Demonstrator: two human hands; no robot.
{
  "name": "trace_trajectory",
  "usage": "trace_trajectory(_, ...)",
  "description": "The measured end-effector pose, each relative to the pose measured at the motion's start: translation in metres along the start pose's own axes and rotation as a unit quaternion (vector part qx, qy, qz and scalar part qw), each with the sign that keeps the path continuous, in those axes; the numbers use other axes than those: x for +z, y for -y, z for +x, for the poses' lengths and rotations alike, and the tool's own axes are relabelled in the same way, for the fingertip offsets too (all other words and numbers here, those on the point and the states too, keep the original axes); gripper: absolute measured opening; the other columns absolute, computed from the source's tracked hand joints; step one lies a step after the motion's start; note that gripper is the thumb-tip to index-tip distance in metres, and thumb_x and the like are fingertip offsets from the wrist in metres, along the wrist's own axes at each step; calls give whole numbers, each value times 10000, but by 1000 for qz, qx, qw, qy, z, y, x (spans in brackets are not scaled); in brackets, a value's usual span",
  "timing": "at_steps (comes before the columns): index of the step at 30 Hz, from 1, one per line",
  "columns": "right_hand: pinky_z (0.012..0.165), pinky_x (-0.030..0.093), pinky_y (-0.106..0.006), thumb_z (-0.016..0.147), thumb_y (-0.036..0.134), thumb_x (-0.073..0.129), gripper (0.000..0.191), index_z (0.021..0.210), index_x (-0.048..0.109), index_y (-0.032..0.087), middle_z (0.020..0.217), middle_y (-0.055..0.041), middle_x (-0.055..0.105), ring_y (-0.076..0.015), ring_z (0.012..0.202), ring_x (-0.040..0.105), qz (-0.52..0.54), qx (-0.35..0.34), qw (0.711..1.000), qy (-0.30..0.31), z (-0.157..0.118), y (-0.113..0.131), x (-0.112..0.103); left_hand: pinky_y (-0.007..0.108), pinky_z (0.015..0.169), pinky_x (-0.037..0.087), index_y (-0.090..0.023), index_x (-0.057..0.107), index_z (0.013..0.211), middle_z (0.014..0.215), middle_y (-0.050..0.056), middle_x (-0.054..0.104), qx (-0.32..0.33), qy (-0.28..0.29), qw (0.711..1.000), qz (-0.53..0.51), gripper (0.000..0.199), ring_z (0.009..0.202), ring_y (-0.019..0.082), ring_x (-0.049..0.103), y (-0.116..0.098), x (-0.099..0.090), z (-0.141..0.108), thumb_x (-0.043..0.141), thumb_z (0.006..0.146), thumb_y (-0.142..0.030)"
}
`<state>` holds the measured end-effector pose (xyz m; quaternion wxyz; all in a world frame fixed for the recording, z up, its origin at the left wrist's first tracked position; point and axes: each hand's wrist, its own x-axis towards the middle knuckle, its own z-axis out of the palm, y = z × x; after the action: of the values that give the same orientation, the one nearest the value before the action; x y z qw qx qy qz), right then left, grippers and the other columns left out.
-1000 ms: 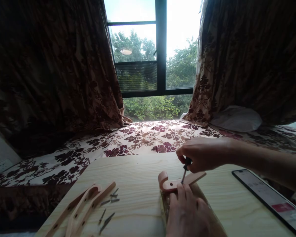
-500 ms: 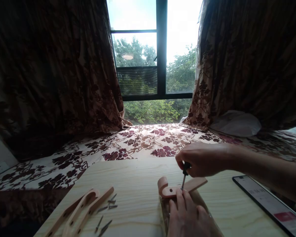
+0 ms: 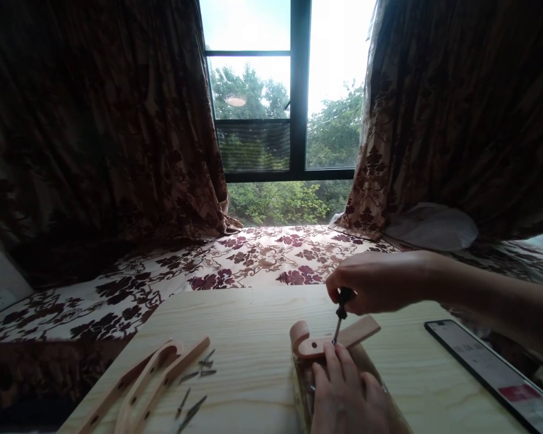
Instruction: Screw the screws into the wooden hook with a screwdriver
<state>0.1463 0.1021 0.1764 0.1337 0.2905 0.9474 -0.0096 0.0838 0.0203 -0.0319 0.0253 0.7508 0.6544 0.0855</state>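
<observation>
My right hand [image 3: 380,283] is closed around the dark handle of a screwdriver [image 3: 341,310]. Its shaft slants down to a pale wooden hook [image 3: 314,347], where the tip meets my fingertips. My left hand [image 3: 346,392] holds the hook down on a brownish block [image 3: 302,392], index and middle fingers at the screwdriver's tip. The hook has a curled end at the left, a dark hole beside it and a straight arm pointing right. Whatever is under the tip is mostly hidden by the fingers.
Several similar wooden hooks [image 3: 156,386] lie at the left of the pale wooden board [image 3: 244,325], with several loose screws [image 3: 192,413] beside them. A phone [image 3: 489,371] lies at the right. Behind the board are patterned cloth [image 3: 271,253], curtains [image 3: 117,120] and a window [image 3: 298,90].
My right hand and the screwdriver's handle have shifted slightly up and right, the grip turning a little. My left hand and the hook stay nearly in place.
</observation>
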Motion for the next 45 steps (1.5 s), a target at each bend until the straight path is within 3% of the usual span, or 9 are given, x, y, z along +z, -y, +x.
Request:
trace_trajectory(4,613,356,-259,735,106,524,306,954,727,174,909,-93,727,-200,798,627,-33,-17,999,-8,3,5,3,648,887,394,-166,663,1152,1372,218,479,30,-19,999,10,356,1254,480,386,5,3,-3,417,913,-262)
trace_trajectory(8,552,304,-275,787,217,545,224,899,730,157,848,-112,724,-213,745,624,-69,20,997,-1,2,11,4,596,892,411,-175,657,1137,1359,208,496,52,-59,997,22,340,1241,448,419,6,-12,-12,395,919,-186)
trace_trajectory(13,548,302,-260,711,181,606,416,1123,667,194,875,-89,718,-223,760,623,-46,24,999,-6,-3,11,0,537,910,428,-179,648,1130,1376,196,480,57,-78,993,60,341,1260,413,413,7,-27,-21,356,954,-167)
trace_trajectory(16,544,300,-250,721,115,554,354,1032,692,211,842,-70,713,-195,720,612,-42,5,999,-5,-3,12,0,567,917,410,-171,632,1178,1393,205,453,65,-48,996,49,342,1268,437,380,7,-23,-17,400,941,-256)
trace_trajectory(21,542,286,-268,793,181,539,209,933,692,153,849,-108,707,-206,737,613,-77,7,997,-5,1,20,1,670,950,330,-139,564,1295,1440,236,378,58,35,997,22,486,1302,496,282,5,-11,-6,443,898,-391)
trace_trajectory(28,540,292,-261,765,207,576,286,1032,660,150,852,-96,695,-202,722,599,-57,14,998,-13,-4,17,-3,693,895,369,-173,616,1223,1418,239,410,54,4,998,26,419,1273,496,343,5,-10,-7,412,909,-360)
trace_trajectory(33,583,334,-258,750,125,528,245,946,670,160,878,-97,695,-201,761,602,-38,3,999,-3,-7,8,1,722,897,354,-144,555,1311,1393,243,443,21,-37,999,32,642,1227,516,375,5,-2,-2,530,812,-547)
trace_trajectory(40,580,329,-267,795,187,531,203,940,672,175,874,-95,708,-210,770,620,-40,-1,999,-12,-8,12,5,694,871,386,-241,654,1189,1358,174,510,39,-69,995,55,352,1218,463,415,10,18,2,458,905,-309)
trace_trajectory(45,560,311,-274,827,230,521,209,952,674,164,881,-109,708,-216,764,619,-51,14,998,-16,-10,12,5,644,876,429,-213,655,1187,1361,180,504,57,-75,994,62,339,1209,438,442,13,-3,-5,473,906,-268)
